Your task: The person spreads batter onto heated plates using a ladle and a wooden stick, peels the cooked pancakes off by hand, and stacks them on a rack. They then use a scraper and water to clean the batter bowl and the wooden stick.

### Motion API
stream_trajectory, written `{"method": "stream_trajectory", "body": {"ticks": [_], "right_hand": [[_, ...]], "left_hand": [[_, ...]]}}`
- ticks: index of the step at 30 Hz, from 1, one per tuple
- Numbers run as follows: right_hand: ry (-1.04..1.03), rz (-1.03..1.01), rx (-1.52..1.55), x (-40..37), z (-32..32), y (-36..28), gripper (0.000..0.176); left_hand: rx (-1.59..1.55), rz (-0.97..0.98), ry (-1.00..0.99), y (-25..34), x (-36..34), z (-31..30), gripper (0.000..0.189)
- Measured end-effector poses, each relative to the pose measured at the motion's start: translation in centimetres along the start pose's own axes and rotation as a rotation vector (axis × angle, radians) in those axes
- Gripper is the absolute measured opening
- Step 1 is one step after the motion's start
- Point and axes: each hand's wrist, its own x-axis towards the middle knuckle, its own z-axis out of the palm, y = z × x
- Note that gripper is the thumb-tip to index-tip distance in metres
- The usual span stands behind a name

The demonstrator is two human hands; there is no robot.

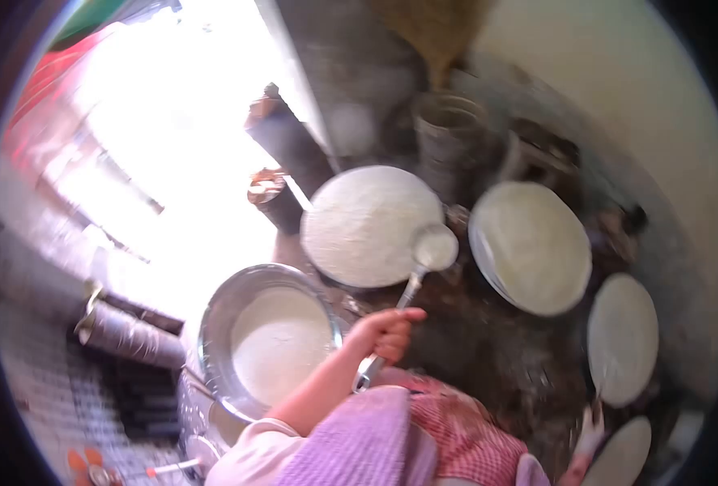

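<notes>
My left hand [387,336] is closed around the handle of a metal ladle [413,289], one finger pointing along to the right. The ladle's round bowl, whitish inside, overlaps the right edge of a broad white round surface [367,223]. Below my left forearm stands a wide metal basin [213,304] of milky white liquid. At lower right, my right hand [590,425] is small and blurred, its fingers stretched up to the lower edge of an upright-looking white disc [623,336].
Another white round piece [530,247] lies right of centre, and part of a further disc [622,458] shows at bottom right. A grey bucket-like container [449,134] and dark cylinders [290,142] stand behind. A striped roll [136,336] is at left.
</notes>
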Motion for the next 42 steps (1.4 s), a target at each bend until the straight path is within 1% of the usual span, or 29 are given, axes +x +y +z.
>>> {"method": "stream_trajectory", "body": {"ticks": [1, 3, 5, 7, 8, 9, 10, 11, 13, 14, 15, 16, 17, 18, 19, 20, 21, 22, 24, 26, 28, 29, 31, 32, 35, 37, 38, 41, 42], "right_hand": [[0.058, -0.26, -0.11, 0.2, -0.5, 3.4, 0.047], [0.333, -0.48, -0.404, -4.3, 2.3, 3.4, 0.032], [0.096, -0.107, 0.137, -0.6, 5.1, 12.8, 0.048], [-0.058, 0.06, 0.016, -4.5, 9.6, -3.6, 0.048], [0.113, 0.136, -0.01, -4.2, 11.0, -7.2, 0.052], [0.179, -0.003, 0.149, -1.7, 11.3, -6.2, 0.049], [0.248, -0.131, 0.308, 1.9, 11.4, -4.3, 0.047], [0.065, -0.038, 0.471, 5.7, 10.3, -2.8, 0.038], [-0.126, 0.105, 0.591, 7.7, 11.1, -9.1, 0.023], [-0.215, 0.184, 0.638, 8.8, 11.6, -12.5, 0.016], [-0.184, 0.222, 0.604, 10.1, 11.7, -14.9, 0.018], [-0.154, 0.261, 0.57, 11.5, 11.7, -17.2, 0.022], [-0.152, 0.228, 0.801, 14.6, 12.1, -16.0, 0.03], [-0.178, 0.181, 0.931, 18.0, 12.2, -14.5, 0.03], [-0.123, 0.094, 1.01, 20.5, 12.6, -14.6, 0.027], [-0.08, 0.219, 0.932, 22.3, 12.1, -15.7, 0.029], [-0.062, 0.193, 0.938, 25.3, 12.9, -14.3, 0.035], [-0.04, 0.164, 0.878, 26.3, 13.4, -14.9, 0.037], [-0.066, 0.208, 0.861, 27.5, 14.7, -16.7, 0.038], [-0.101, 0.25, 0.842, 28.7, 15.6, -17.7, 0.04], [-0.157, 0.24, 0.482, 29.9, 16.7, -18.7, 0.049], [-0.171, 0.239, 0.474, 29.7, 17.3, -18.9, 0.049], [-0.164, 0.108, 0.525, 27.1, 17.9, -21.1, 0.058], [-0.198, 0.207, 0.483, 25.6, 17.5, -22.5, 0.059], [-0.203, 0.063, 0.586, 27.4, 19.3, -19.1, 0.062], [-0.168, 0.1, 0.506, 27.6, 19.6, -19.0, 0.064], [-0.125, 0.14, 0.426, 27.7, 19.6, -19.2, 0.066], [-0.037, 0.13, 0.413, 28.1, 19.4, -20.3, 0.066], [-0.053, 0.07, 0.54, 24.7, 18.3, -23.4, 0.063]], "left_hand": [[-0.018, 0.033, 0.006, 0.0, -0.3, -0.2, 0.031], [-0.076, 0.066, -0.043, -0.2, -0.1, -0.5, 0.03], [-0.138, 0.112, 0.1, -1.0, 0.5, 0.3, 0.033], [-0.155, 0.133, 0.114, -1.6, 1.1, 1.1, 0.031], [-0.184, 0.124, 0.07, -1.7, 1.6, 1.6, 0.031], [-0.206, 0.119, 0.027, -1.8, 2.1, 2.1, 0.031], [-0.206, 0.139, 0.051, -2.3, 2.5, 3.0, 0.032], [-0.201, 0.129, 0.063, -2.7, 3.1, 3.1, 0.032], [-0.271, 0.102, -0.074, -3.0, 3.7, 3.1, 0.033], [-0.261, 0.124, -0.089, -3.0, 3.7, 3.2, 0.034], [-0.26, 0.112, -0.097, -3.1, 3.5, 3.9, 0.035], [-0.384, 0.096, -0.121, -3.8, 3.4, 5.2, 0.037], [-0.449, 0.104, -0.124, -4.2, 3.1, 5.2, 0.039], [-0.445, 0.157, -0.071, -4.9, 2.9, 6.1, 0.04], [-0.43, 0.237, -0.023, -5.5, 2.7, 6.9, 0.041], [-0.412, 0.288, 0.016, -5.9, 2.2, 6.8, 0.041], [-0.386, 0.356, 0.047, -6.3, 1.9, 6.6, 0.042], [-0.391, 0.345, 0.052, -6.7, 1.5, 6.4, 0.042], [-0.394, 0.449, 0.017, -7.3, 0.7, 6.1, 0.045], [-0.397, 0.494, 0.035, -8.0, -0.3, 5.9, 0.044], [-0.42, 0.565, 0.063, -8.8, -0.6, 6.2, 0.044], [-0.429, 0.578, 0.066, -9.1, -0.8, 6.2, 0.044], [-0.46, 0.619, 0.06, -9.7, -1.6, 6.3, 0.044], [-0.464, 0.639, 0.06, -9.9, -2.0, 6.3, 0.044], [-0.464, 0.627, 0.037, -10.2, -3.0, 5.9, 0.044], [-0.472, 0.595, 0.0, -10.0, -3.6, 5.0, 0.044], [-0.477, 0.589, -0.025, -10.0, -3.9, 4.8, 0.044], [-0.486, 0.562, -0.078, -9.3, -5.4, 3.4, 0.043], [-0.472, 0.551, -0.097, -9.1, -6.0, 2.9, 0.043]]}}
